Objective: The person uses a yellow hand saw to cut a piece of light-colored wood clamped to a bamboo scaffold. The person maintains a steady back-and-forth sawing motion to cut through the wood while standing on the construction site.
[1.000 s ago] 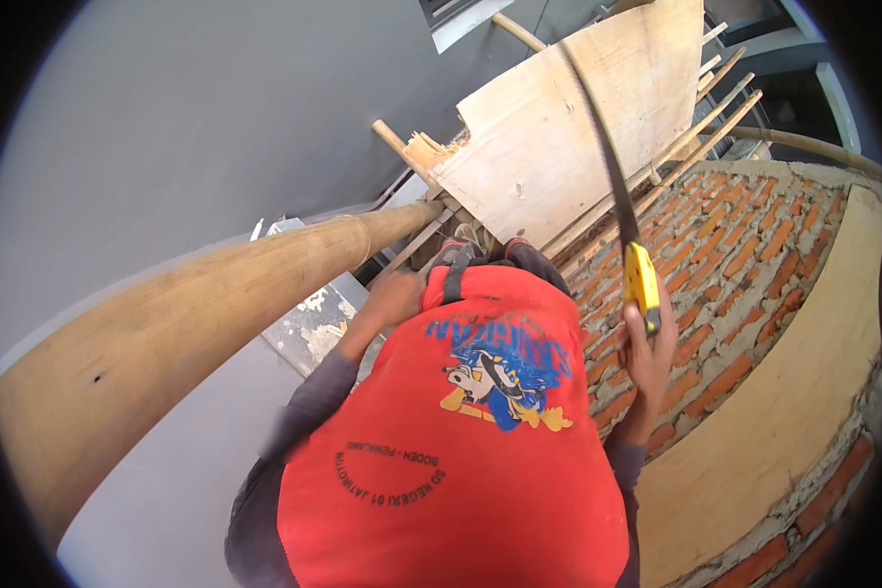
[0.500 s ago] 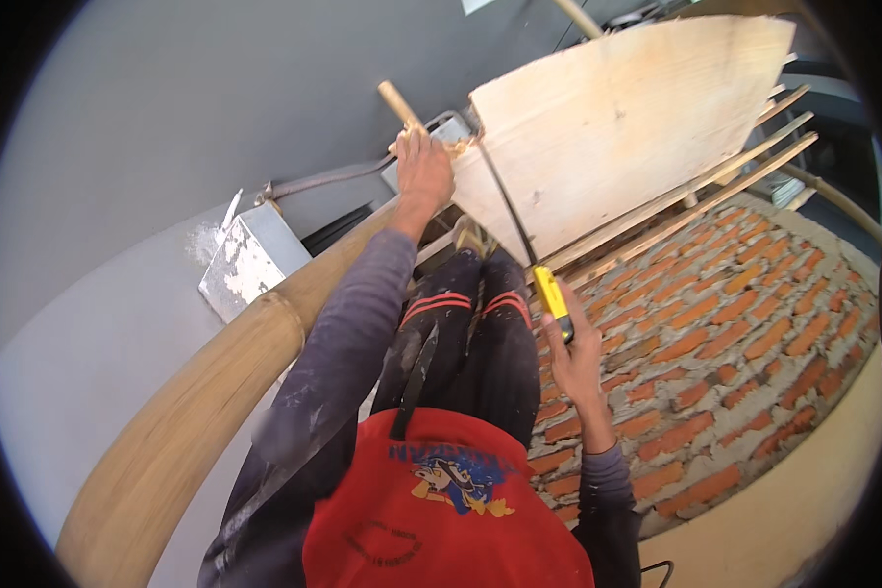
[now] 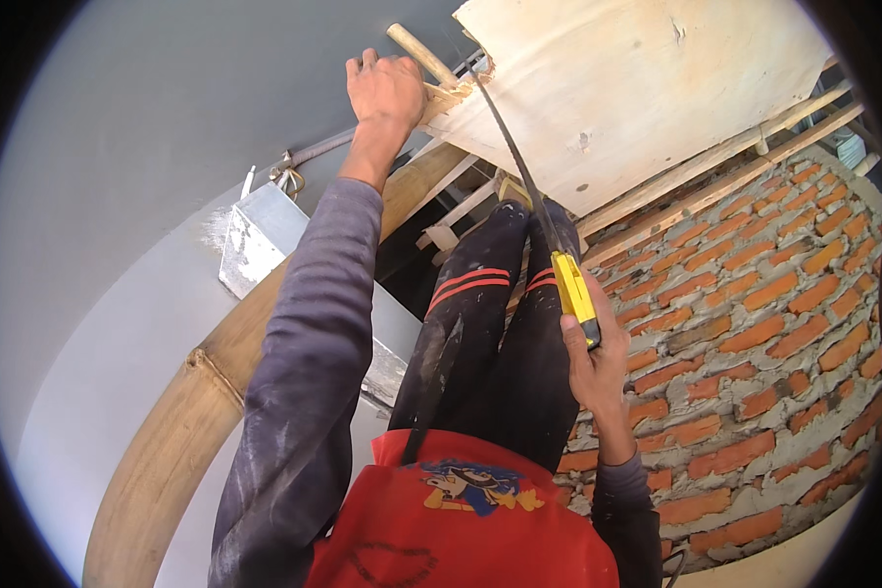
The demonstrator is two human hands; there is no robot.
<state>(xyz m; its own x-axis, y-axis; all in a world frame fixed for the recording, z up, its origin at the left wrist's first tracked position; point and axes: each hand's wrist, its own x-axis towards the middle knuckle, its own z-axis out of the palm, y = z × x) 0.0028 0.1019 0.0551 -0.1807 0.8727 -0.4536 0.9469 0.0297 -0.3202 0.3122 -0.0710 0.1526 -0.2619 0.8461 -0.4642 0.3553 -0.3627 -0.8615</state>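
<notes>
- The right hand (image 3: 598, 358) has its grip closed around the yellow handle of a handsaw (image 3: 549, 250); the thumb lies along the handle's side.
- The saw's dark, thin blade runs up and to the left from the handle, and its far end meets the lower left corner of a pale plywood sheet (image 3: 637, 88), where the edge is splintered.
- The left hand (image 3: 387, 93) reaches up at full arm's length, its fingers curled over the end of a wooden batten (image 3: 421, 57) that sticks out just beside that same corner of the sheet; its grip looks closed on the wood, though the fingertips are hidden behind it.
- The plywood sheet lies tilted over wooden slats (image 3: 715, 171), whose ends show along its lower edge.
- A red brick wall (image 3: 755, 323) fills the right side, just beside the right hand and below the slats.
- A thick bamboo pole (image 3: 181, 431) curves from the bottom left up toward the left hand, passing under the grey-sleeved left forearm.
- A grey metal box (image 3: 255, 235) sits against the pole's upper side, with a grey plastered wall (image 3: 118, 147) behind it.
- The person's dark trousers with red stripes and red shirt (image 3: 461, 529) fill the lower middle, between the two arms.
</notes>
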